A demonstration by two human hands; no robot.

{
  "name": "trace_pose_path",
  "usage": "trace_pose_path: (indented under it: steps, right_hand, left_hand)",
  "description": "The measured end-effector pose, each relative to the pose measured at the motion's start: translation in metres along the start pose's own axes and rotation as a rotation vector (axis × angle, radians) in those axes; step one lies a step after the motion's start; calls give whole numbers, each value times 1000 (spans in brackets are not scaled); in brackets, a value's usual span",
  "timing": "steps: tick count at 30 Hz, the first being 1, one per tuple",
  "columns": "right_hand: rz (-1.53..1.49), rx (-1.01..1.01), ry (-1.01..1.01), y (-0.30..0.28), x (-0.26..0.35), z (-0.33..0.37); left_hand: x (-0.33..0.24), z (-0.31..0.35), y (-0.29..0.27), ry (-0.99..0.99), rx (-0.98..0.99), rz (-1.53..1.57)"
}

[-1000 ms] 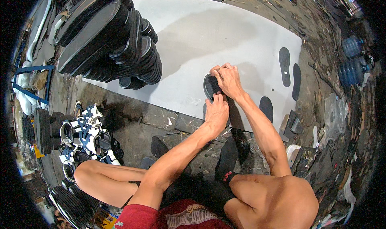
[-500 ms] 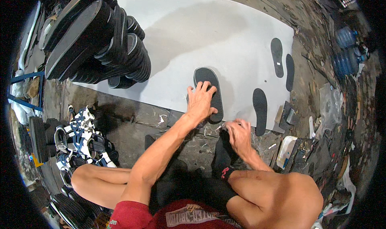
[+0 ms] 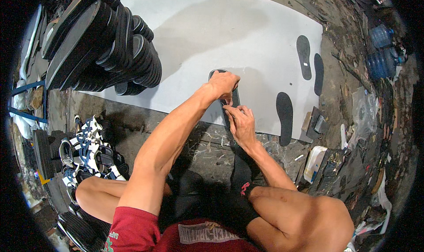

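Observation:
A dark shoe sole (image 3: 225, 117) with a pale rim lies at the near edge of the pale board, largely covered by my hands. My left hand (image 3: 224, 83) is closed over its far half, fingers curled around the right edge. Just below, my right hand (image 3: 243, 121) has thumb and fingertips pinched together over the sole's middle, close to my left fingertips. What that pinch holds, if anything, is too small to make out. To the right lies a loose black insole-shaped piece (image 3: 285, 118), with a similar piece (image 3: 304, 57) farther back and another thin one (image 3: 318, 74) beside it.
Stacked thick black soles (image 3: 84, 44) rise on the left over the pale board (image 3: 247, 26). White and navy sandal uppers (image 3: 90, 150) are heaped near my left knee. Blue water bottles (image 3: 382, 64) and plastic scraps (image 3: 365, 115) lie along the right side.
My left hand has shifted from lying spread on the sole to curling over its far half. My right hand has moved up and left from beside my foot onto the sole.

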State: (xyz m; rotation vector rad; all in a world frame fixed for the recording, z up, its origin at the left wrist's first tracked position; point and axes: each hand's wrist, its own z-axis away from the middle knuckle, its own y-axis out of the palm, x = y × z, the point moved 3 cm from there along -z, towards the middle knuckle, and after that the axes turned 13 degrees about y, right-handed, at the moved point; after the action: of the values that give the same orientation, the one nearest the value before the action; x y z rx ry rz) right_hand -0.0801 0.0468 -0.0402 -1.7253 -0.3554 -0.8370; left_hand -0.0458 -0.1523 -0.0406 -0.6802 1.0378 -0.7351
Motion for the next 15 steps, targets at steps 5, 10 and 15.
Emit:
trace_pose_path:
  steps: [5,10,15]
  right_hand:
    - [4,0,-28,2,1,-1]
    - [120,-15,-26,1,7,-2]
    - [159,83,29,-25,8,51]
  left_hand:
    - [-3,-1,3,-28,12,7]
    - [-3,3,6,-27,-15,-17]
    - [-10,11,10,-6,-62,-42]
